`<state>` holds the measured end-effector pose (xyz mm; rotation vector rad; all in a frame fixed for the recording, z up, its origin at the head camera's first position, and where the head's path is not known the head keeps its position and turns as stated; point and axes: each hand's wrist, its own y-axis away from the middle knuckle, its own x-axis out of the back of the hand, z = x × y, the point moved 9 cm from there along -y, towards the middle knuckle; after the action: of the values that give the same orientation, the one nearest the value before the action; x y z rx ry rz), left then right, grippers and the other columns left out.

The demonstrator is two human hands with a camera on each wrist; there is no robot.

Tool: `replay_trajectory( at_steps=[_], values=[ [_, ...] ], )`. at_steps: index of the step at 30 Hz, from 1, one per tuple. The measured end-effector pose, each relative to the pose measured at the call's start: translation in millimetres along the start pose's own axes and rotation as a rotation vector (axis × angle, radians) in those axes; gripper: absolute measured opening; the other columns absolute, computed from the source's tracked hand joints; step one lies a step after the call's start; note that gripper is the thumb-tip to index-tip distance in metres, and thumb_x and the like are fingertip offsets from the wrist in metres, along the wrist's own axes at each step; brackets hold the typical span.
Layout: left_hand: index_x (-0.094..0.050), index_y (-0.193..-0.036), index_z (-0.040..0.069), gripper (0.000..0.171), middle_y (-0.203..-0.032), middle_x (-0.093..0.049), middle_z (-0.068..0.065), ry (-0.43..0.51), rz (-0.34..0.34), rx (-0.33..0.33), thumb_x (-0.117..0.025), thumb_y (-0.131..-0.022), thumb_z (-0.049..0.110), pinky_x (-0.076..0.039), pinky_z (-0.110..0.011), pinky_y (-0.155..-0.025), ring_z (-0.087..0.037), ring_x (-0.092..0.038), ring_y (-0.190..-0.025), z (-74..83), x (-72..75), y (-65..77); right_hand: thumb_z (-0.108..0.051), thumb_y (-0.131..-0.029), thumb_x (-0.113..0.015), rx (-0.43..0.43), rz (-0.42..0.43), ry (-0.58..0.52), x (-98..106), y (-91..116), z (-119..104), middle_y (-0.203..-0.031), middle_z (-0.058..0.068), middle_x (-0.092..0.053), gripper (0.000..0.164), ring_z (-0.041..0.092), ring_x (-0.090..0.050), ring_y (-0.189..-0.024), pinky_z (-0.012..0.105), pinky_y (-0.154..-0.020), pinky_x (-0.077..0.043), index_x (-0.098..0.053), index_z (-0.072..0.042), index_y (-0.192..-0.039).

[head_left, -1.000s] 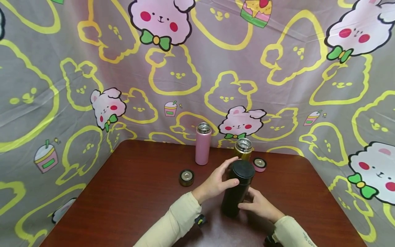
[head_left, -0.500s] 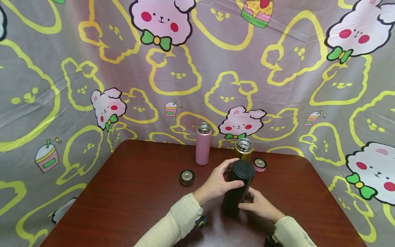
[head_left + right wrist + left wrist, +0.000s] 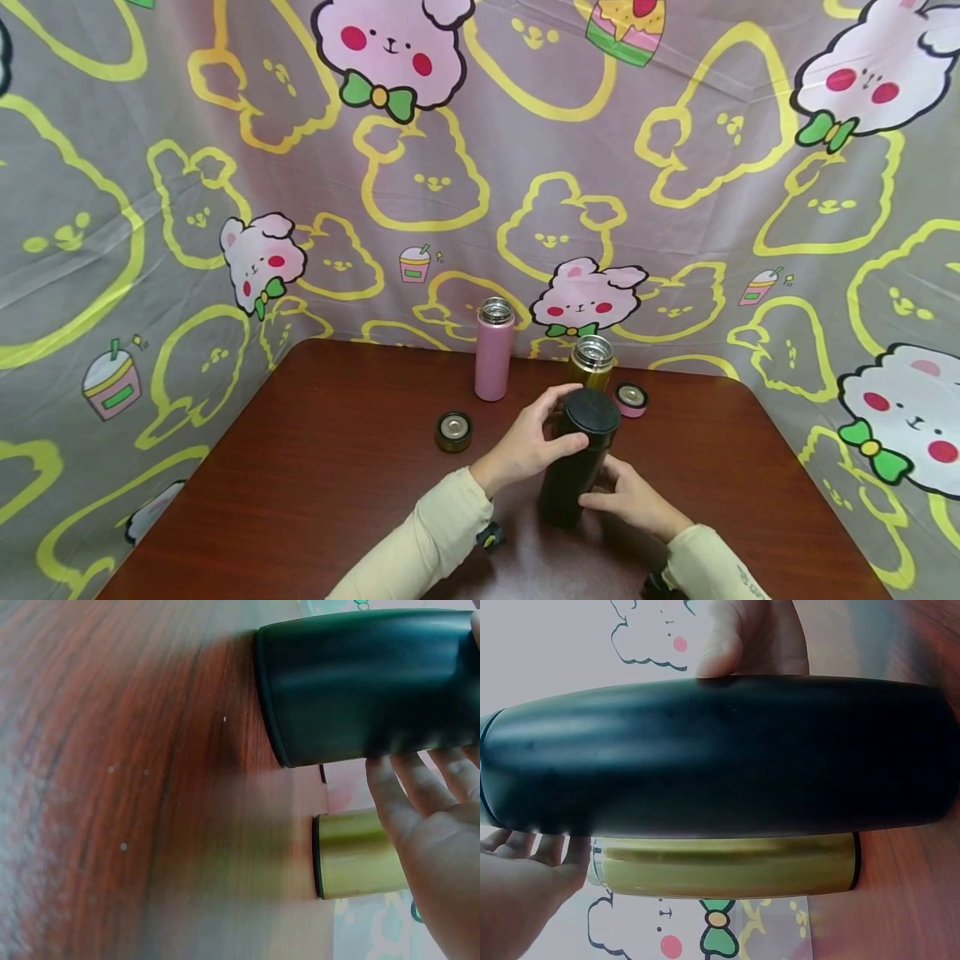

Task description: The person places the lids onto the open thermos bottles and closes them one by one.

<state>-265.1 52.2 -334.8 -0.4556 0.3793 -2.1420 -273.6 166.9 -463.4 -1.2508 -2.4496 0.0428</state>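
A black thermos (image 3: 564, 483) stands upright near the front of the table, its black lid (image 3: 592, 411) on top. My left hand (image 3: 525, 443) grips it at the lid, thumb on the near side and fingers round the far side. Lower down, my right hand (image 3: 637, 502) holds the body from the right. In the left wrist view the thermos body (image 3: 720, 757) spans the picture, with the right thumb (image 3: 721, 649) against it. The right wrist view shows the right hand's fingers (image 3: 386, 784) against the body, near the base.
Behind stand an open pink thermos (image 3: 492, 362) and an open gold thermos (image 3: 591, 373), the latter partly hidden by the black one. A gold-sided lid (image 3: 453, 432) and a pink lid (image 3: 632, 400) lie upturned on the brown table (image 3: 330, 467). Patterned cloth (image 3: 450, 208) surrounds the table.
My left thumb slid right across the lid's near side, then slightly back. The right hand and the thermos body have stayed in place.
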Motion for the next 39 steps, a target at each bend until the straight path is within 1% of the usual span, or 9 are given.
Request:
replay_trajectory(
  at_steps=[4, 9, 11, 21, 25, 28, 32, 36, 39],
  values=[
    [-0.031, -0.133, 0.013, 0.054, -0.120, -0.046, -0.001, 0.009, -0.031, -0.023, -0.054, -0.085, 0.023, -0.040, -0.028, -0.085, -0.011, -0.046, -0.105, -10.7, -2.9, -3.0, -0.005, -0.080, -0.063, -0.008, 0.008, 0.000, 0, 0, -1, -0.125, 0.012, -0.047, 0.057, 0.019, -0.047, -0.110, 0.027, -0.087, -0.039, -0.037, -0.007, -0.131],
    [-0.025, -0.134, 0.002, 0.054, -0.126, -0.040, -0.013, 0.016, -0.077, -0.010, -0.047, -0.085, 0.011, -0.033, -0.029, -0.092, -0.011, -0.042, -0.111, 7.1, -6.6, -1.2, -0.006, -0.080, -0.063, 0.004, 0.004, -0.007, -1, 0, -4, -0.125, 0.013, -0.046, 0.058, 0.019, -0.047, -0.111, 0.026, -0.087, -0.039, -0.036, -0.006, -0.131],
    [-0.025, -0.133, 0.001, 0.054, -0.126, -0.039, -0.016, 0.016, -0.082, -0.020, -0.046, -0.085, 0.011, -0.032, -0.029, -0.093, -0.010, -0.041, -0.111, 12.2, -7.2, -1.0, -0.005, -0.080, -0.063, 0.011, 0.003, -0.006, -2, 0, -5, -0.125, 0.013, -0.046, 0.058, 0.019, -0.047, -0.111, 0.026, -0.087, -0.039, -0.036, -0.006, -0.131],
    [-0.023, -0.134, 0.002, 0.055, -0.125, -0.039, -0.017, 0.080, -0.097, -0.021, -0.040, -0.083, 0.014, -0.030, -0.029, -0.095, -0.010, -0.041, -0.111, 10.7, -9.5, -1.8, -0.006, -0.080, -0.063, 0.005, 0.002, 0.004, -3, 0, -5, -0.124, 0.013, -0.047, 0.056, 0.019, -0.048, -0.110, 0.027, -0.087, -0.039, -0.037, -0.006, -0.130],
    [-0.023, -0.135, 0.003, 0.054, -0.127, -0.039, -0.016, 0.089, -0.097, -0.019, -0.041, -0.085, 0.016, -0.031, -0.029, -0.094, -0.010, -0.041, -0.112, 9.9, -8.4, -0.9, -0.006, -0.080, -0.063, -0.010, 0.005, -0.004, -3, -1, -4, -0.124, 0.011, -0.047, 0.057, 0.019, -0.047, -0.110, 0.027, -0.087, -0.039, -0.037, -0.007, -0.130],
    [-0.023, -0.135, 0.006, 0.055, -0.126, -0.040, -0.013, 0.087, -0.081, -0.013, -0.046, -0.088, 0.022, -0.034, -0.028, -0.092, -0.011, -0.043, -0.111, 8.8, -6.8, 0.5, -0.006, -0.080, -0.063, -0.003, 0.004, -0.004, -2, -1, -4, -0.124, 0.012, -0.047, 0.056, 0.020, -0.048, -0.110, 0.027, -0.087, -0.039, -0.038, -0.007, -0.130],
    [-0.028, -0.134, 0.009, 0.059, -0.119, -0.046, -0.006, 0.055, -0.013, 0.002, -0.056, -0.085, 0.025, -0.039, -0.027, -0.087, -0.012, -0.048, -0.104, 6.5, -1.3, 2.2, -0.005, -0.080, -0.062, 0.010, 0.001, -0.002, -2, 0, -5, -0.124, 0.012, -0.047, 0.055, 0.020, -0.048, -0.110, 0.028, -0.087, -0.040, -0.038, -0.006, -0.130],
    [-0.033, -0.130, 0.012, 0.057, -0.111, -0.050, 0.001, 0.016, 0.056, 0.028, -0.062, -0.082, 0.022, -0.042, -0.028, -0.083, -0.012, -0.051, -0.099, 4.8, 4.2, 3.2, -0.006, -0.081, -0.062, 0.005, 0.004, -0.005, -1, 1, -5, -0.123, 0.012, -0.048, 0.055, 0.021, -0.048, -0.109, 0.028, -0.087, -0.040, -0.038, -0.007, -0.130],
    [-0.036, -0.128, 0.012, 0.056, -0.109, -0.051, 0.002, -0.007, 0.077, 0.038, -0.065, -0.080, 0.019, -0.043, -0.030, -0.081, -0.014, -0.052, -0.097, 4.7, 5.1, 3.5, -0.006, -0.081, -0.062, 0.001, 0.003, -0.006, -1, 1, -5, -0.123, 0.012, -0.048, 0.055, 0.020, -0.048, -0.109, 0.028, -0.087, -0.040, -0.038, -0.007, -0.130]
  ],
)
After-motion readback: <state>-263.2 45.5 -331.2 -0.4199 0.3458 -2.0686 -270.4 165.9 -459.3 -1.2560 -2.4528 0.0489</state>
